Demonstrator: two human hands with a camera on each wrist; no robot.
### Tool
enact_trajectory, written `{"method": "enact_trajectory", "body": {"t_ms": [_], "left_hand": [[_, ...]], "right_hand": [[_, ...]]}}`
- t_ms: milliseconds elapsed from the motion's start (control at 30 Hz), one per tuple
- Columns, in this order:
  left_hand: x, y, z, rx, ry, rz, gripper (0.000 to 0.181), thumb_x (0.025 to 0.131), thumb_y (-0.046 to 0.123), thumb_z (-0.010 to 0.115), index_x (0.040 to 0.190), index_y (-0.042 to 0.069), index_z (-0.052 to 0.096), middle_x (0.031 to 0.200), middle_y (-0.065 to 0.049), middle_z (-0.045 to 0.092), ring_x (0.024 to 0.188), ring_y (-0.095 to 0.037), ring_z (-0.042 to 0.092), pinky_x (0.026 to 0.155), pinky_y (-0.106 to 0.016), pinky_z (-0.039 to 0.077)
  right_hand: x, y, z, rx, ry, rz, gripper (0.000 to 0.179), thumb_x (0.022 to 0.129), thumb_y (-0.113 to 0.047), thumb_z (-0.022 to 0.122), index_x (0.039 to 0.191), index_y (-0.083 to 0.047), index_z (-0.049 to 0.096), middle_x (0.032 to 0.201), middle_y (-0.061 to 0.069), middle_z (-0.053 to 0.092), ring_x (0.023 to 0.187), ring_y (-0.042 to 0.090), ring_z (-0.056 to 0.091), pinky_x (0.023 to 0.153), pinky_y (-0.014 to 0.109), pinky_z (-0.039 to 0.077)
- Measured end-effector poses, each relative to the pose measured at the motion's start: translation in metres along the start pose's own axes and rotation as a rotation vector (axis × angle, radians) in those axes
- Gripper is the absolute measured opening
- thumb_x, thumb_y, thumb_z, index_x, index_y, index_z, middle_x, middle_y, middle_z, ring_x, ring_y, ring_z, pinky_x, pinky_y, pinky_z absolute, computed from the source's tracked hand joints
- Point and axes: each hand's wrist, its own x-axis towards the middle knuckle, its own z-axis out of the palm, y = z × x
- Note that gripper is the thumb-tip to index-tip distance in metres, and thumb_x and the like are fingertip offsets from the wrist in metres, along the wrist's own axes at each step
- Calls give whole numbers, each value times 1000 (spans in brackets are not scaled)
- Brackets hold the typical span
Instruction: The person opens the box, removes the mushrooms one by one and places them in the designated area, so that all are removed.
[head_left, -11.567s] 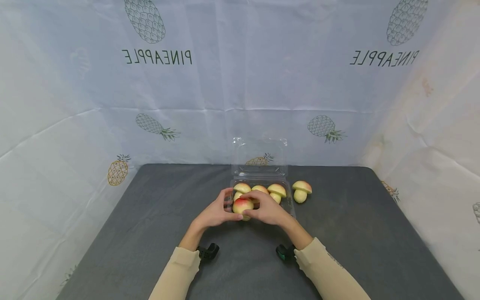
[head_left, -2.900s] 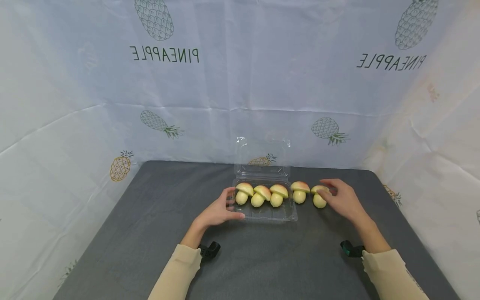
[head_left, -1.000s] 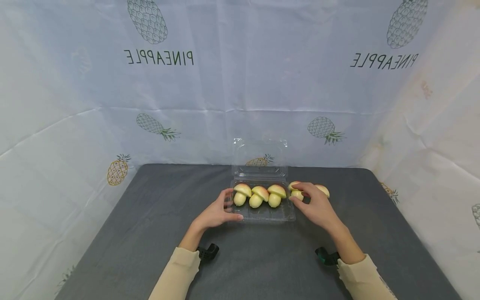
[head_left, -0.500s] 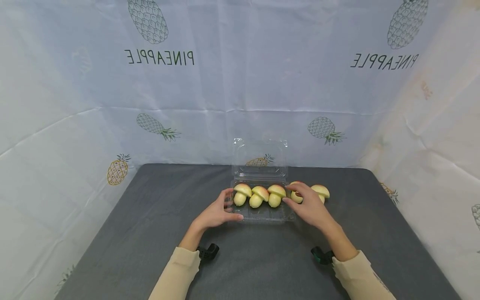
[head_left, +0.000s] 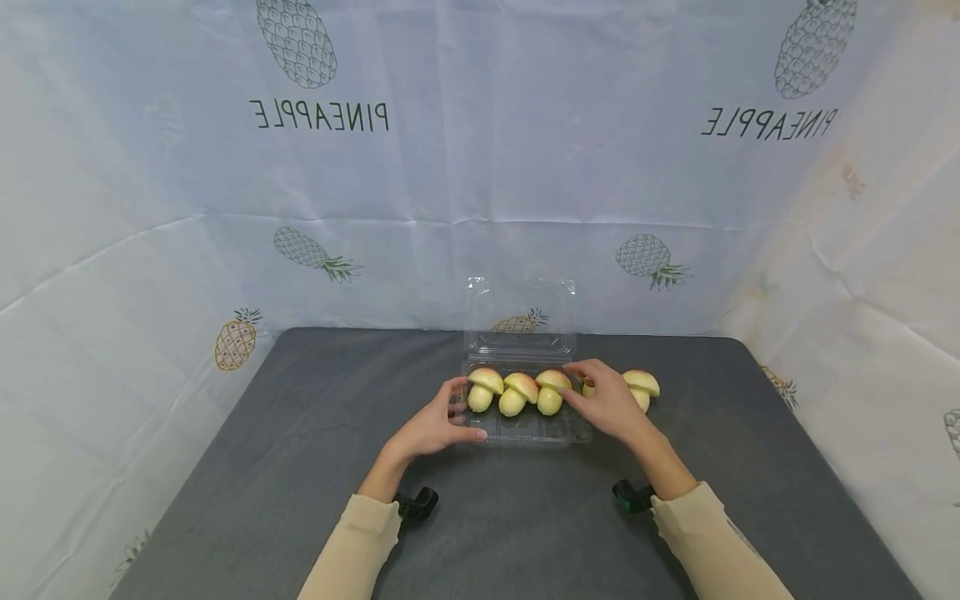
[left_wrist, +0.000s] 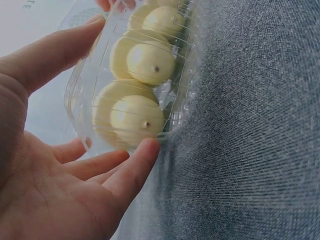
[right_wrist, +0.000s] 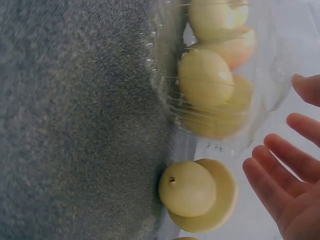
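Plastic box (head_left: 551, 429): left hand (head_left: 431, 427) holds edge (left_wrist: 72, 94) (right hand (head_left: 609, 407) just apart).

Behind the table (head_left: 495, 533) hangs a cloth (head_left: 480, 167). The container (head_left: 536, 429) sits on the table's far half, its raised lid (head_left: 555, 342) at the back. Three mushrooms (head_left: 512, 404) lie side by side inside, behind the container's front strip. Two other mushrooms (head_left: 642, 383) rest on the table to its right. The left hand (head_left: 430, 429) is at the container's left end, the right hand (head_left: 611, 407) by its right.
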Motion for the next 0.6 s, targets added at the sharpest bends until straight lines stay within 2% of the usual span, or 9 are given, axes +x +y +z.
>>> {"method": "enact_trajectory", "body": {"t_ms": [233,400,467,600], "left_hand": [[0,-1,-1,10,-2,8,98,90,24,81,163,15,16,165,-18,20,142,-42,40,106,-55,47],[0,-2,0,15,3,4,99,89,26,82,163,15,16,165,-17,20,142,-42,40,106,-55,47],[0,-2,0,17,5,1,99,89,26,82,163,15,16,165,-17,20,142,-41,40,106,-55,46],[1,-2,0,22,4,0,99,90,26,82,163,15,15,165,-17,19,142,-41,40,107,-54,46]], "right_hand": [[7,7,6,4,-25,43,45,97,-23,72,133,3,63,130,22,60,117,41,59,97,55,53],[11,9,10,-14,-29,41,45,96,-23,74,133,1,64,129,21,61,111,40,61,89,54,53],[13,11,11,-24,-25,27,45,95,-23,74,132,1,65,128,22,62,105,39,60,85,55,51],[15,14,15,-43,-21,20,45,94,-23,75,131,1,66,127,23,63,97,38,58,93,62,42]]}}
